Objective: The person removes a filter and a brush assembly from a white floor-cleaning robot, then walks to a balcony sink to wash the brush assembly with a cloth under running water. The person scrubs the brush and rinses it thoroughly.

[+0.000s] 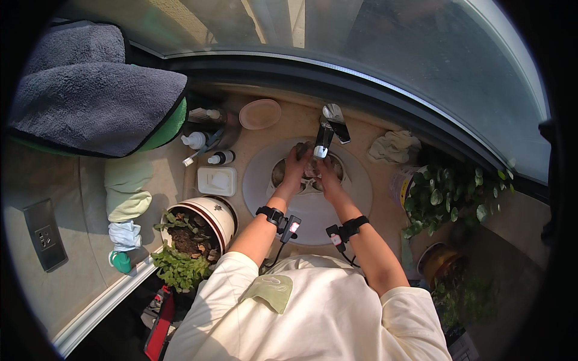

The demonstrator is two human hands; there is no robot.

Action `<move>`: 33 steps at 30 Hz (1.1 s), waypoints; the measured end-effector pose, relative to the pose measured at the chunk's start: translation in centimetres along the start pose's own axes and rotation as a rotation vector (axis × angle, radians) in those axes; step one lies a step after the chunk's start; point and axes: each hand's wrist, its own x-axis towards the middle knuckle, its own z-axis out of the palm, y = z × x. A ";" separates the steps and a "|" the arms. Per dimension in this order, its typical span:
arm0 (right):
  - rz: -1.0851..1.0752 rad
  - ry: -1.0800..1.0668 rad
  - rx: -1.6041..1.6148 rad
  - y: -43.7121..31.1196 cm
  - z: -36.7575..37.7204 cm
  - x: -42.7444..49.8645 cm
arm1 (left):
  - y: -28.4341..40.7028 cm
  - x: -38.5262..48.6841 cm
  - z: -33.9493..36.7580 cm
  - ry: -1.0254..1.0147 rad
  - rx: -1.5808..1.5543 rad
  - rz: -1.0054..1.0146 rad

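Both hands are close together under the spout of a chrome tap, over a round white washbasin. My left hand has its fingers curled inward at the left of the spout. Facing it from the right is my right hand. Something pale and pinkish shows between them; it is too small and blurred to name, and the fingers hide part of it. Beneath the hands lies a white double-bowl holder with two round metal bowls, the left bowl and the right bowl.
Left of the basin stand a white soap dish, a small dark bottle, a toothbrush and a potted plant. A pink oval dish sits behind. On the right are a crumpled cloth and a leafy plant.
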 end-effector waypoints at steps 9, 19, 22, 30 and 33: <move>-0.106 -0.209 -0.184 1.4 -2.0 2.8 | 0.7 1.2 -0.6 -0.033 0.149 0.059; -0.418 0.030 -0.037 2.3 1.4 1.7 | -2.8 1.9 -2.6 -0.339 -0.619 -0.523; -0.783 0.129 -0.632 1.2 2.3 -1.0 | -2.9 1.8 -1.9 -0.221 -0.592 -0.574; -0.536 0.504 -0.607 -0.7 -0.3 -0.3 | -4.3 1.7 0.2 0.018 -0.307 -0.638; -0.619 0.083 -0.755 0.1 0.3 -0.9 | -4.8 2.8 -0.4 -0.083 -0.477 -0.636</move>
